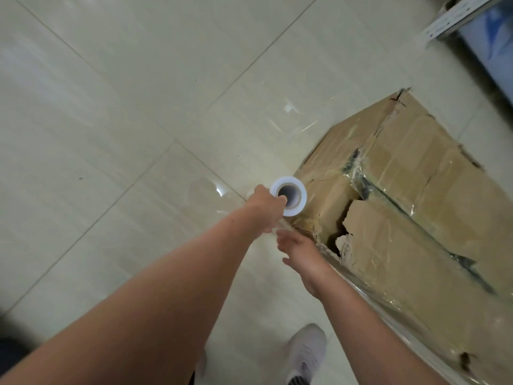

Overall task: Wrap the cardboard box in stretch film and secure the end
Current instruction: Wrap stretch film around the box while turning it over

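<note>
Left hand (263, 215) grips film roll (303, 198) by torn box (416, 204); right hand (302, 254), seemingly slack-fingered, beside it; shoe (308, 351) below.

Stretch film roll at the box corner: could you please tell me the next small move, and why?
Probably carry the stretch film roll round the cardboard box corner, keeping tension. The left hand grips the roll right at that corner, film already covers the near side, and the open right hand hovers beside the edge.
</note>
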